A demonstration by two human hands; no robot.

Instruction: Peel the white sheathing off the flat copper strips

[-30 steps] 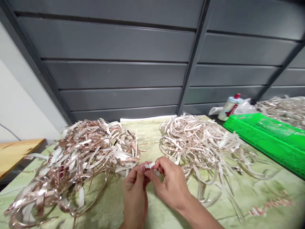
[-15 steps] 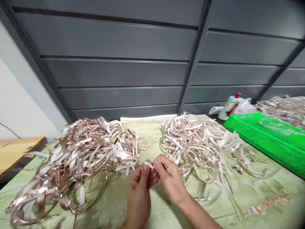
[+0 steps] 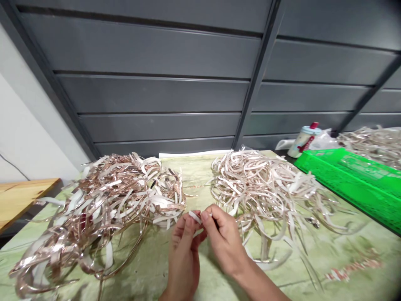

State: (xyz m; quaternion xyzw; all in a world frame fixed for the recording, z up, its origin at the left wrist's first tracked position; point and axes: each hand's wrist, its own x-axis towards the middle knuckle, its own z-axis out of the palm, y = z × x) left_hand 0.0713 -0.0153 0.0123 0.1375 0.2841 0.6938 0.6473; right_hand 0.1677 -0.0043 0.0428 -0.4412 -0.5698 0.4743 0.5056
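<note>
My left hand [image 3: 185,246] and my right hand [image 3: 223,238] meet at the middle of the table's near side. Between them is a narrow white strip [image 3: 194,217], pinched by thumb and fingers of both hands. Most of the strip is hidden by my fingers. To the left lies a large tangled heap of shiny rose-gold and white strips [image 3: 122,188]. On the right is a second heap of paler, curled strips [image 3: 260,179]. Neither hand touches a heap, as far as I can see.
A bright green plastic basket [image 3: 354,179] stands at the right edge, with a lidded cup [image 3: 303,142] behind it. Small scraps [image 3: 351,267] lie front right on the green-patterned table [image 3: 140,267]. A grey panelled wall [image 3: 156,96] rises behind; a wooden board [image 3: 25,194] is at left.
The fingers have shifted slightly around the strip, and the right hand's fingers have turned a little. The heaps stay as they were.
</note>
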